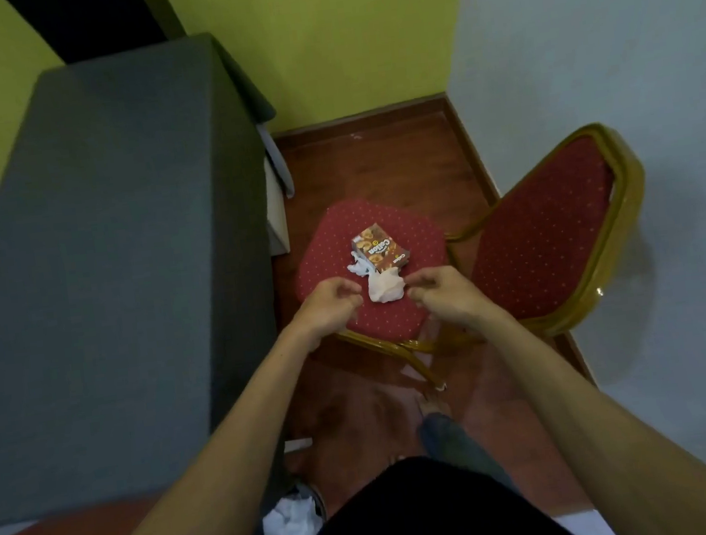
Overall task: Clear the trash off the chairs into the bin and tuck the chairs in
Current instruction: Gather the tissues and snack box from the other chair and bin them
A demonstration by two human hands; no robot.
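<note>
The snack box (381,248) lies flat on the red chair (396,315) seat, long axis running toward the far-left. Crumpled tissue (384,291) sits between the left hand (329,309) and right hand (444,296), both loosely curled and empty. The bin (313,494) holds white paper (291,531).

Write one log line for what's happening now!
hands: left, right empty, flanking tissue | box on chair | bin holds paper

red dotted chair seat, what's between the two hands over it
In the head view, a crumpled white tissue lies on the seat between the left hand and right hand, neither gripping it.
</note>
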